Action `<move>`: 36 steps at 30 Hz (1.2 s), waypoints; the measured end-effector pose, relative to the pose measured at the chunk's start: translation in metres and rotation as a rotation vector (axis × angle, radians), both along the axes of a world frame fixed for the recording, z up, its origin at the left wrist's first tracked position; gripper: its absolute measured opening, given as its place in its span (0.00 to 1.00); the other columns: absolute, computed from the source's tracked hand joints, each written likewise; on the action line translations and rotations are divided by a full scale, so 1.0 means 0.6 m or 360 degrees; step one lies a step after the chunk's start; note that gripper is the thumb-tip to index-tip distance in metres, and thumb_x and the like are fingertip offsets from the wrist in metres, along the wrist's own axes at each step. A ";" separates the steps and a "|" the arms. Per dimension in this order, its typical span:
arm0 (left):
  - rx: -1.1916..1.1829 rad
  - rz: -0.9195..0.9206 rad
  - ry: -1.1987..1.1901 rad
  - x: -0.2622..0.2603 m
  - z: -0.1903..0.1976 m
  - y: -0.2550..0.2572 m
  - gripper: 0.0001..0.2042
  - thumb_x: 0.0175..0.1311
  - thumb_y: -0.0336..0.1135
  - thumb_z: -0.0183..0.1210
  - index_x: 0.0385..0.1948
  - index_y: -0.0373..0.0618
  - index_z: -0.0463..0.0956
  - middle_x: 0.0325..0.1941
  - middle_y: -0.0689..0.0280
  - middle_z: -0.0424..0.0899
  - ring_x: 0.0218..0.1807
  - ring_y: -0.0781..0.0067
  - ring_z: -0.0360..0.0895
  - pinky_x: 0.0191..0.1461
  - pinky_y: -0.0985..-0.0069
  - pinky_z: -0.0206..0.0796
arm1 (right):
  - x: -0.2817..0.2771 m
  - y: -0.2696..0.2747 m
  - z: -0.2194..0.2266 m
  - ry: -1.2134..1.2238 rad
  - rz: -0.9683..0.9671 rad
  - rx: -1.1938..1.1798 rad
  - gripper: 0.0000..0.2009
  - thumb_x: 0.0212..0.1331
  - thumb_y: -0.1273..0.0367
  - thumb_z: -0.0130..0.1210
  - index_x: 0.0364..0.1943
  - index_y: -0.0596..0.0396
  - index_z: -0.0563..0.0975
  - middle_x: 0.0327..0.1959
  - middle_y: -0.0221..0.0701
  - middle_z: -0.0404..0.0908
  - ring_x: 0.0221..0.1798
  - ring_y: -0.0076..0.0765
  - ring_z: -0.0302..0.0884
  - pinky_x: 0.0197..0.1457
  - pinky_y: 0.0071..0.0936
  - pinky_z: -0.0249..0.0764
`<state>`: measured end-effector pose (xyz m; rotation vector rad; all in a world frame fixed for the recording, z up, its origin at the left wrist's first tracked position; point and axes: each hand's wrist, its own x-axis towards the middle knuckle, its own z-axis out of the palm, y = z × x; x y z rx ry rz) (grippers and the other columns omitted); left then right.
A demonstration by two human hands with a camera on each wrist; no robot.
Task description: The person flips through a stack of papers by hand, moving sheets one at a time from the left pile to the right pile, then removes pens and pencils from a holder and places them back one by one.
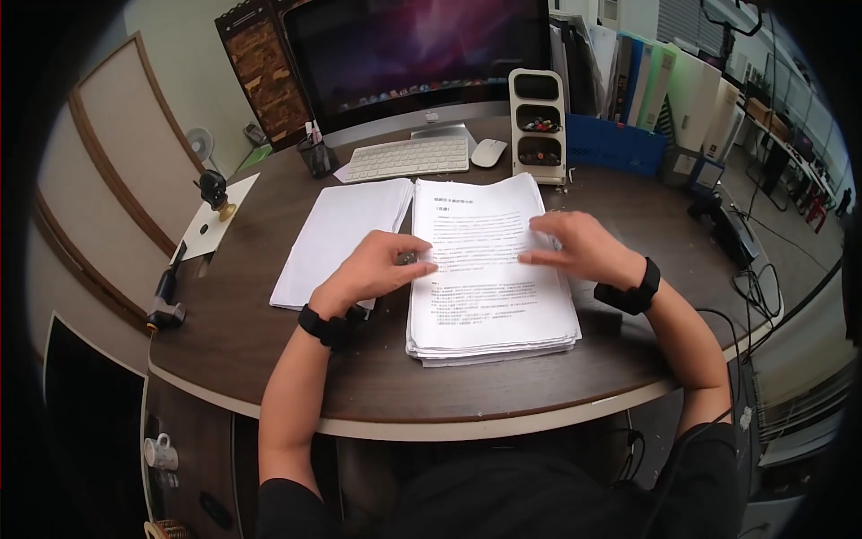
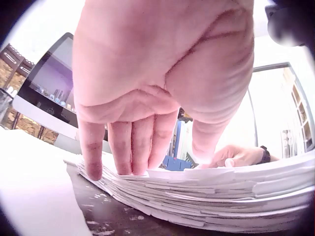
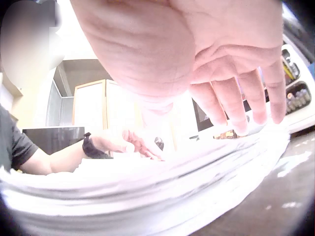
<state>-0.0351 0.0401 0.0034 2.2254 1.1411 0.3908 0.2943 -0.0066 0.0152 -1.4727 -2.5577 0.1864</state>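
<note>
A thick stack of printed sheets [image 1: 494,305] lies on the desk in front of the person, its layered edges [image 2: 206,196] showing in the left wrist view. The left hand [image 1: 377,265] is at the stack's left edge, with its fingers [image 2: 132,152] extended down to the paper's edge and thumb over the top sheet. On the opposite side the right hand [image 1: 584,247] has its fingertips and thumb at the right part of the top page, fingers extended. Neither hand is curled round the paper. A second pile of white sheets [image 1: 346,225] lies left of the stack, its top blank.
Behind the papers stand a keyboard [image 1: 409,158], a mouse [image 1: 488,153], a monitor [image 1: 422,54] and a white organizer [image 1: 537,126]. A pen holder [image 1: 316,154] is at the back left. Folders [image 1: 660,85] and a blue box [image 1: 615,144] stand back right, cables [image 1: 759,292] at the right edge.
</note>
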 end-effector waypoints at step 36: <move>0.0133 0.0591 0.0403 0.020 -0.004 0.002 0.24 0.59 0.53 0.67 0.19 0.37 0.78 0.14 0.63 0.77 0.17 0.73 0.76 0.23 0.74 0.69 | 0.010 0.003 0.004 0.0302 -0.0550 0.0175 0.22 0.57 0.54 0.63 0.24 0.64 0.82 0.16 0.43 0.78 0.20 0.46 0.76 0.29 0.36 0.72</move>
